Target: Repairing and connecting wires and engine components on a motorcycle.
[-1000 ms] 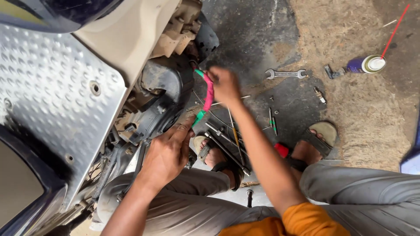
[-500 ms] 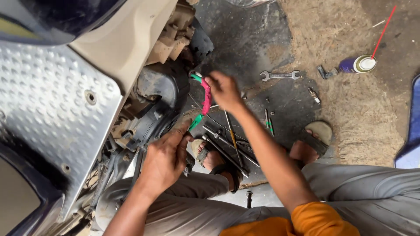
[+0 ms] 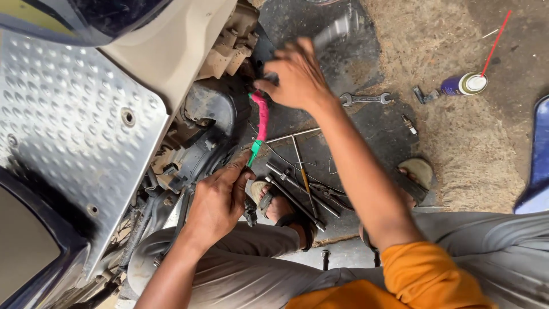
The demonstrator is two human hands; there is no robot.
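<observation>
My right hand (image 3: 294,74) is closed at the top end of a long tool with a pink and green handle (image 3: 261,123). A blurred grey metal streak (image 3: 337,28) shows beyond the knuckles. My left hand (image 3: 220,197) curls around the tool's green lower end, pressed against the dark parts (image 3: 206,134) under a scooter. The scooter's dimpled metal footboard (image 3: 68,126) fills the left side. Whatever the tool's tip touches is hidden by my left hand.
Several long metal rods and spanners (image 3: 297,183) lie on a dark mat (image 3: 372,123) by my sandalled feet (image 3: 280,209). An open-ended spanner (image 3: 366,98) lies farther out. A spray can with a red straw (image 3: 466,83) rests on the dirt ground at upper right.
My right hand has moved up and away from my body along the pink handle and is now blurred. My left hand stays at the green end.
</observation>
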